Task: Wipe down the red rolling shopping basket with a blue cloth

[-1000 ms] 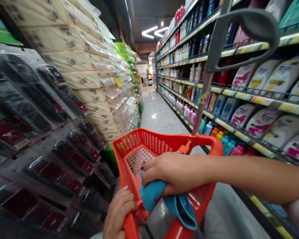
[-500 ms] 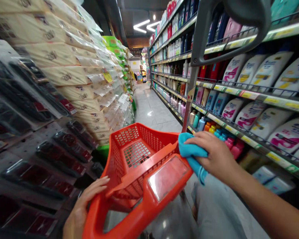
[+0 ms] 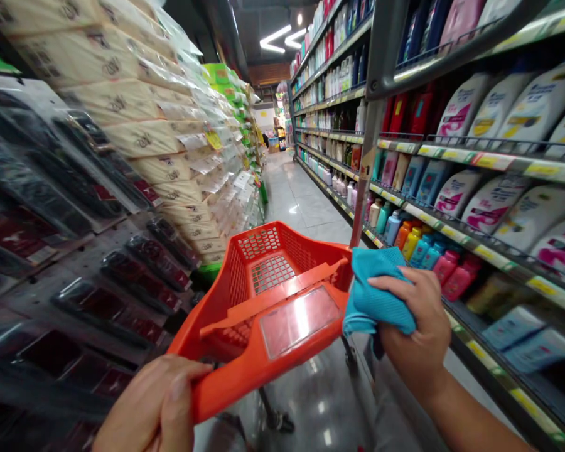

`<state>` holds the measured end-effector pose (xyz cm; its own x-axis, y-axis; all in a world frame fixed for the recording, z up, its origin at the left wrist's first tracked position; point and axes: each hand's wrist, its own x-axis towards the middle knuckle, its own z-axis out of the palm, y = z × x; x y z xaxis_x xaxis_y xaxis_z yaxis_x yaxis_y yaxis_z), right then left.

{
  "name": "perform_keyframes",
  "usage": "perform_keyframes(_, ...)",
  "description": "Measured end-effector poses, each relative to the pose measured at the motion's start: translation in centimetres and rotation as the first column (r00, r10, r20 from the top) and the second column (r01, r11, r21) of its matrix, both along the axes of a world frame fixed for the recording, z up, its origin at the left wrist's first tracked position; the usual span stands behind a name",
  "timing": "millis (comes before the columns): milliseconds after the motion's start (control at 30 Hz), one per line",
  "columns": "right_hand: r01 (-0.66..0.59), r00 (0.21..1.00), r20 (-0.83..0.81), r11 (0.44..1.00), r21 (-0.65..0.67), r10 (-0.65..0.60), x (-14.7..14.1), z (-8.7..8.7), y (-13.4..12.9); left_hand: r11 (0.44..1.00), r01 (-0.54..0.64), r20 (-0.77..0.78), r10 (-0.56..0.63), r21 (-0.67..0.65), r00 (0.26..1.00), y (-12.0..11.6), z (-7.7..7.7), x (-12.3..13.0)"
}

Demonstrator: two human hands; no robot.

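In the head view, the left hand (image 3: 155,405) closes around the near rim of an orange plastic shopping cart basket (image 3: 263,307). The right hand (image 3: 417,320) grips a blue cloth (image 3: 376,292) at the basket's right corner. White bottles (image 3: 537,216) on a store shelf (image 3: 494,163) carry pink and yellow labels, too small to read.

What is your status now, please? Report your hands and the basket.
Left hand gripping orange trolley basket at near edge. Right hand holding blue cloth at basket's right corner. Pink bottles on shelf to the right.
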<state>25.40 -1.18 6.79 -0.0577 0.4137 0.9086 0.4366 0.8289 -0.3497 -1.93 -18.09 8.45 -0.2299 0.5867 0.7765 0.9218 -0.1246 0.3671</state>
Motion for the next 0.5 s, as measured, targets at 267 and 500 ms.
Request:
perform_keyframes(267, 0.099, 0.994, -0.045, 0.995, 0.004, -0.099, 1.4, -2.1, 1.3, 0.989, -0.126, 0.180, 0.110, 0.077, 0.977, 0.6, -0.1, 3.7)
perform_keyframes(500, -0.283, 0.745, -0.620, 0.724, -0.629, -0.247, -1.7, -10.2, 6.5, 0.981, -0.092, 0.014, 0.091, 0.172, 0.996, 1.1, -0.1, 4.3)
